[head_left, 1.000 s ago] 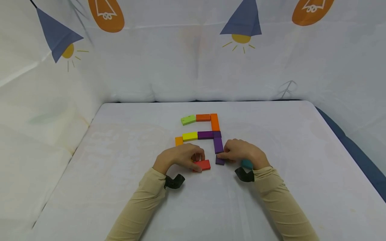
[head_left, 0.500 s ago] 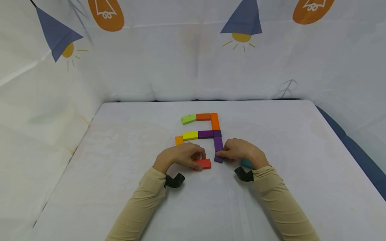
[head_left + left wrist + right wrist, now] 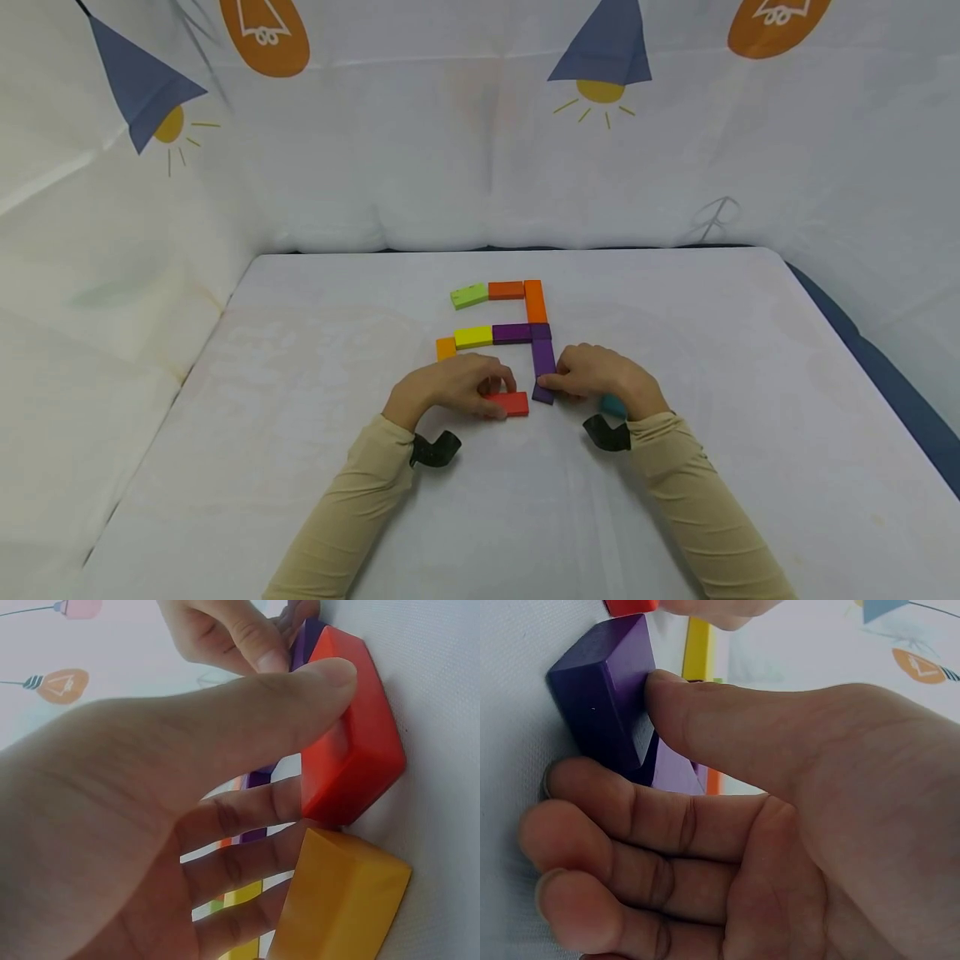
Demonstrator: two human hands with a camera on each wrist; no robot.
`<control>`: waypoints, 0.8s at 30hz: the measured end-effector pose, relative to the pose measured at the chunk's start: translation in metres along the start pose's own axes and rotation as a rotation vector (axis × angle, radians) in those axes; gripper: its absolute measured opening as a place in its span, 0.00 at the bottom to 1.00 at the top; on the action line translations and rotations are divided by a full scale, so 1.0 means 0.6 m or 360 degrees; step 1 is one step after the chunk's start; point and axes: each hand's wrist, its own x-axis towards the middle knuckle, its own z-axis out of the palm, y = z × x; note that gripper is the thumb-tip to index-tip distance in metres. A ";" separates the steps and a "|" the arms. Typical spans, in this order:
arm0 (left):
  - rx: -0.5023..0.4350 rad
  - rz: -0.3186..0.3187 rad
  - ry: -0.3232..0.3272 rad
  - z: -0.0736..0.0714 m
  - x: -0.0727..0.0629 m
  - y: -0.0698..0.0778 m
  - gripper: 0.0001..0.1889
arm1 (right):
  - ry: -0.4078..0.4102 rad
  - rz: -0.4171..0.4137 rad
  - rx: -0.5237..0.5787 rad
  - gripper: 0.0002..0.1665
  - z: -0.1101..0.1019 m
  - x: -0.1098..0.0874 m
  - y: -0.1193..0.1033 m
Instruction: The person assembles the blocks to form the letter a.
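Note:
My left hand (image 3: 453,385) pinches a red block (image 3: 513,404) lying on the table, thumb on top in the left wrist view and fingertips at its far side. Close against that block there is an amber block (image 3: 341,900), mostly hidden by the hand in the head view. To the right, my right hand (image 3: 603,375) holds a dark purple block (image 3: 592,690) between thumb and index finger. This block sits slightly askew at the near end of a purple block (image 3: 543,358). A small gap separates it from the red one.
Beyond the hands, orange (image 3: 536,302), dark orange (image 3: 506,290), light green (image 3: 469,296), yellow (image 3: 473,337) and dark purple (image 3: 512,333) blocks form a line with bends. A teal block (image 3: 612,407) lies partly under the right wrist. White cloth walls (image 3: 450,167) stand behind the table.
My right hand has slid the dark purple block away from me, up to the purple one, and it has turned a little. My left hand has shifted the red block slightly right and forward.

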 end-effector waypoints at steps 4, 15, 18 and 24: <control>0.0013 0.0002 0.0003 0.001 0.001 -0.001 0.15 | 0.0005 -0.0007 0.0007 0.25 0.001 0.001 0.001; -0.0002 -0.0003 0.0008 -0.001 0.001 0.003 0.15 | 0.0020 -0.0022 -0.0004 0.25 0.001 -0.001 0.001; 0.0005 -0.0012 0.0007 -0.001 0.002 0.004 0.15 | 0.0016 -0.0018 -0.0009 0.25 0.001 0.000 0.001; 0.0007 -0.0009 0.0018 -0.002 0.002 0.002 0.16 | 0.0008 -0.0032 -0.0006 0.25 -0.002 -0.001 0.000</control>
